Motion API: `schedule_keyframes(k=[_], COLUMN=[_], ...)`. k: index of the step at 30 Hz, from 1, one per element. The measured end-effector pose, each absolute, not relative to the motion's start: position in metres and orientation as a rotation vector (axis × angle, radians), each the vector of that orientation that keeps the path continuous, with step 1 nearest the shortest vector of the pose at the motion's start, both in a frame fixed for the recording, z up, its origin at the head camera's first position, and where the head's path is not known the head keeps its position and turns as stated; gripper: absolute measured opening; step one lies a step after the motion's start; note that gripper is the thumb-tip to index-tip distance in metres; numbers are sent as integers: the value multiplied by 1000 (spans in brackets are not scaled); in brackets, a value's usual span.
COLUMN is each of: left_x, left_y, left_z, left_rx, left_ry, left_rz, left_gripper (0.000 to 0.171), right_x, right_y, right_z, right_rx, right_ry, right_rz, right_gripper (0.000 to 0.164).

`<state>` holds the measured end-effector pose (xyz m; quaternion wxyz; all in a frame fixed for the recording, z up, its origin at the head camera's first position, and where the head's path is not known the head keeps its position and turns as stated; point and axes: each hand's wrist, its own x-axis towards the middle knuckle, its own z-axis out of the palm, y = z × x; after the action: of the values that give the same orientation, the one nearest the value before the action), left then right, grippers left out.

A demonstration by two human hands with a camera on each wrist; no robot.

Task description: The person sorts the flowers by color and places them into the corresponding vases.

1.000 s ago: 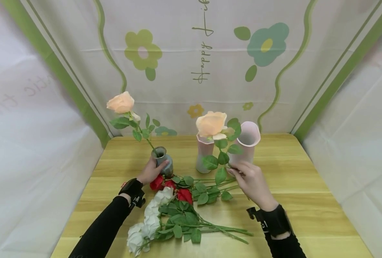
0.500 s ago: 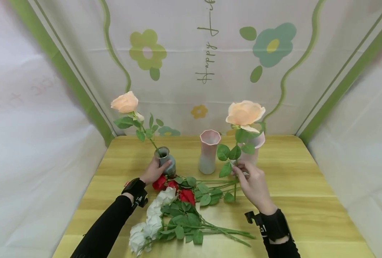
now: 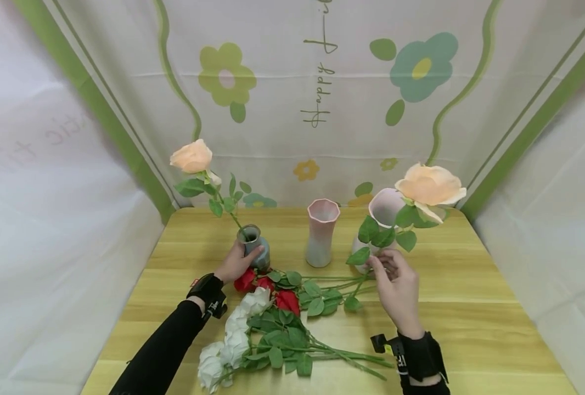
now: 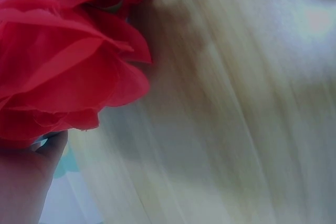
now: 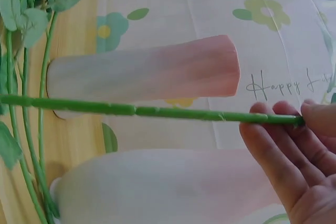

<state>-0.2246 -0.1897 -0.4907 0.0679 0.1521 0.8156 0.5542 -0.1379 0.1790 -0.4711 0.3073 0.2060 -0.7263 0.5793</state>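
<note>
My left hand (image 3: 233, 265) grips a small blue-grey vase (image 3: 260, 253), thumb along its near side. A peach rose (image 3: 192, 157) leans left out of that vase. With thumb and fingertips, my right hand (image 3: 400, 293) pinches the stem of another peach rose (image 3: 431, 187), whose bloom tilts to the right. The right wrist view shows its bare green stem (image 5: 178, 113) reaching away from the fingers. Behind this rose stands a wide pale pink vase (image 5: 157, 184), partly hidden by leaves and hand in the head view. In the left wrist view, a red rose (image 4: 68, 72) covers most of the left hand.
A slim pink-and-white vase (image 3: 320, 238) stands between the hands at the back. Several red roses (image 3: 287, 302) and white roses (image 3: 235, 343) lie on the wooden table (image 3: 475, 329), stems pointing right. Printed cloth (image 3: 273, 109) encloses the back and sides.
My right hand has moved the peach rose rightward, from in front of the slim vase to beside the wide one, and its bloom now tilts right. The left hand stays on its vase.
</note>
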Motion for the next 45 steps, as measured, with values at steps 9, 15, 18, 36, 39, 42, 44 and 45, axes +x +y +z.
schedule_keyframes(k=[9,15,18,36,39,42,44,45], left_x=[-225,-224,-224,-225,-225,-225,-225,-225], left_y=[-189,-189,-189,-191,-191,-190,-190,-190], left_z=[-491,-491,-491,-494,-494,-494,-494,-494], left_rx=[477,470,473,523,512,497,497,501], left_ry=[2463,2461,2458,2448,2452,2456,2456,2454], left_rz=[1673,1686,1693,1712,1706,1704,1708,1711], left_gripper=[57,56,56,56,56,56,56,56], right_x=[-127,-140,-140,-126,-128,-130,-131,-131], right_y=[175,186,186,169,168,168,167,167], right_z=[-460,-495,-495,-455,-455,-455,-454,-454], right_rx=[357,450,454,256,305,319,312,311], right_ry=[-2002,-1880,-1865,-1721,-1656,-1632,-1627,-1623], right_rz=[1586,1700,1729,1910,1943,1966,1981,1989], right_gripper=[14,24,24,20,20,20,20,20])
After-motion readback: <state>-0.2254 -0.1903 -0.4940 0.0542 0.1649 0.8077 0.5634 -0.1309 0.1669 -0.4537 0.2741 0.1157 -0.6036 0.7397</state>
